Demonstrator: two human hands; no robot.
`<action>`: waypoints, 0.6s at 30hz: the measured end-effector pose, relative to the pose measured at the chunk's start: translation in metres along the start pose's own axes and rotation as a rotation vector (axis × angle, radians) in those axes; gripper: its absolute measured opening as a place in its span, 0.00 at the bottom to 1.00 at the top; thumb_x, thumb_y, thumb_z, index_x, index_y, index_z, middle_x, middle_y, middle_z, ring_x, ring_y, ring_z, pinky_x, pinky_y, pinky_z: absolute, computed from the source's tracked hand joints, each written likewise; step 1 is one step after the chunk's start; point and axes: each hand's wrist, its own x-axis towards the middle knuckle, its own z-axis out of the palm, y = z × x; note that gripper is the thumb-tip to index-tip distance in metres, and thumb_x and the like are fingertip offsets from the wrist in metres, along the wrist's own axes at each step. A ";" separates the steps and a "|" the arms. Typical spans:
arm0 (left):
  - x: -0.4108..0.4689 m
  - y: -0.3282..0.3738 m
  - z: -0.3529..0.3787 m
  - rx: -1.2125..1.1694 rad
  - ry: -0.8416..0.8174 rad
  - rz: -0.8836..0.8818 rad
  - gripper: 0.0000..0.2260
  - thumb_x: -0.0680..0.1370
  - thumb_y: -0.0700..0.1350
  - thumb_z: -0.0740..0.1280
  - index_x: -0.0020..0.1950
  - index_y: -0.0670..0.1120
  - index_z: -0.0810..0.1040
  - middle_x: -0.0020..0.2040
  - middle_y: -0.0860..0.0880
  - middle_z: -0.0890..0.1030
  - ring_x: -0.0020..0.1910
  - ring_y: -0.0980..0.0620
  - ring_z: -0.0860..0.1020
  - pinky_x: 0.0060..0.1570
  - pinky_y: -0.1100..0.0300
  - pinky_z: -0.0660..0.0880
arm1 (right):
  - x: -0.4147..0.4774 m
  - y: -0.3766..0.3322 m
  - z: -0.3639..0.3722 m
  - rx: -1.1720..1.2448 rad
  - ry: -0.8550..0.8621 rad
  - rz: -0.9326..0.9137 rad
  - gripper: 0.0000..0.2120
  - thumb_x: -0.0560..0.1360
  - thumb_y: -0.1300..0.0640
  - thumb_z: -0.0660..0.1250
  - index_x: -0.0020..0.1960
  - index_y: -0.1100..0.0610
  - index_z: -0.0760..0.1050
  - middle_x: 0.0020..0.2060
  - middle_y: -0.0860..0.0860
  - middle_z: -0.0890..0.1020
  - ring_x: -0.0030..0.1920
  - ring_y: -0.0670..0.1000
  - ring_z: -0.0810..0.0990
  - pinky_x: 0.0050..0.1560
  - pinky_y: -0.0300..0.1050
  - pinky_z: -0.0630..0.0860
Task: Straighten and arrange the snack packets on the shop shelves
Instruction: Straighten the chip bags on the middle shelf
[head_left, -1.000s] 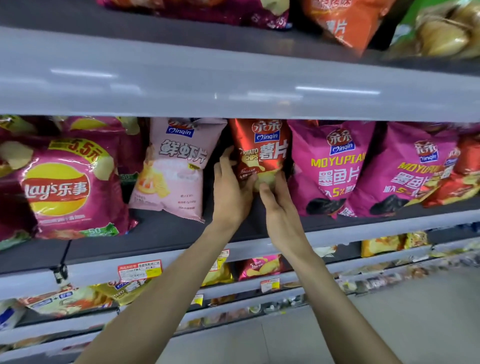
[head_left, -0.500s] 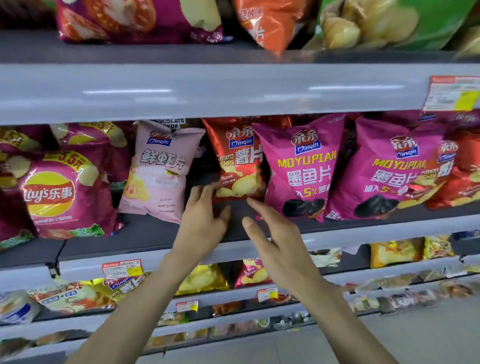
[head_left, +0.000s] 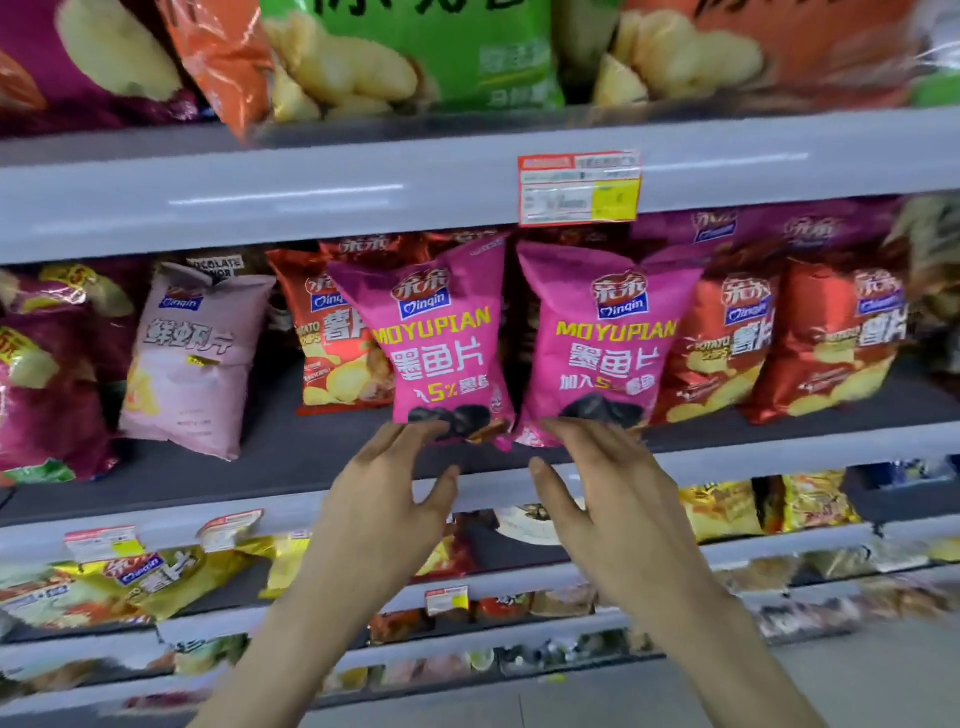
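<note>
Two magenta packets stand side by side mid-frame on the middle shelf (head_left: 311, 457): left packet (head_left: 441, 338), right packet (head_left: 608, 343). I judge I'm squaring them up; next, nudge their bases level and upright. My left hand (head_left: 389, 488) and right hand (head_left: 602, 483) are spread wide, grasping nothing, fingertips at the packets' bottom edges.

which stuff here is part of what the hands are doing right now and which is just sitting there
In the job: left magenta packet, right magenta packet, left hand, right hand, fingers spread at the packets' bottom edges.
Just sitting: pink packet, red packets, green packet, price tag, yellow packets.
</note>
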 end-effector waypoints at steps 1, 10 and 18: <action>0.001 0.011 0.008 -0.018 -0.001 -0.001 0.20 0.80 0.50 0.73 0.72 0.55 0.77 0.65 0.56 0.79 0.60 0.49 0.81 0.53 0.51 0.80 | -0.002 0.014 -0.006 -0.007 0.012 0.017 0.19 0.81 0.45 0.62 0.67 0.52 0.78 0.58 0.48 0.83 0.59 0.53 0.80 0.55 0.50 0.80; 0.037 0.087 0.072 -0.318 -0.098 -0.149 0.47 0.77 0.58 0.76 0.87 0.55 0.49 0.84 0.54 0.60 0.79 0.48 0.67 0.75 0.45 0.70 | 0.004 0.137 -0.046 0.041 0.155 0.323 0.29 0.79 0.49 0.70 0.77 0.53 0.66 0.72 0.52 0.72 0.69 0.57 0.72 0.58 0.55 0.79; 0.081 0.110 0.099 -0.519 -0.020 -0.274 0.51 0.61 0.64 0.84 0.77 0.55 0.63 0.65 0.55 0.79 0.61 0.56 0.80 0.67 0.47 0.77 | 0.037 0.177 -0.035 0.232 0.110 0.458 0.50 0.75 0.39 0.74 0.84 0.55 0.49 0.80 0.54 0.62 0.78 0.58 0.62 0.73 0.59 0.71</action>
